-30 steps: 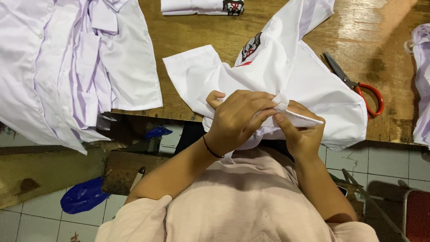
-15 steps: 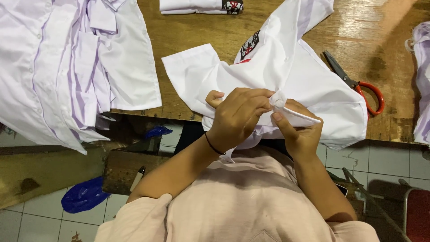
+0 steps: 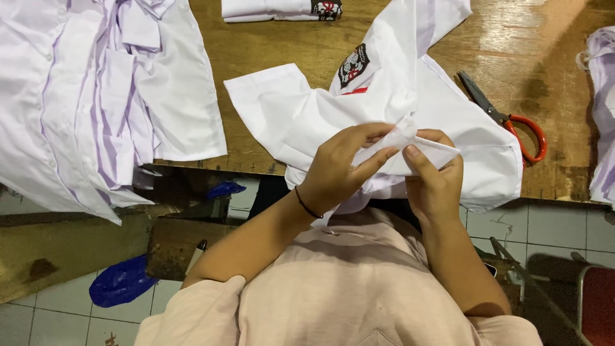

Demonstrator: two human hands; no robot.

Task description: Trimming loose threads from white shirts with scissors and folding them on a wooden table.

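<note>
A white shirt (image 3: 384,96) with a dark sleeve badge lies across the near edge of a wooden table (image 3: 269,45) and hangs over my lap. My left hand (image 3: 343,166) pinches a folded edge of this shirt between thumb and fingers. My right hand (image 3: 435,179) grips the same folded piece from the right, thumb on top. Both hands touch at the fold, just in front of the table edge. A thin dark band circles my left wrist.
Red-handled scissors (image 3: 512,122) lie on the table to the right of the shirt. A pile of white shirts (image 3: 96,96) drapes over the left table edge. A folded shirt (image 3: 282,9) sits at the far edge. More white cloth (image 3: 602,115) lies far right. Blue plastic (image 3: 122,282) lies on the tiled floor.
My fingers have shifted slightly along the fold, and the pinched corner of cloth now sits a little flatter. The shirt and the scissors have stayed where they were.
</note>
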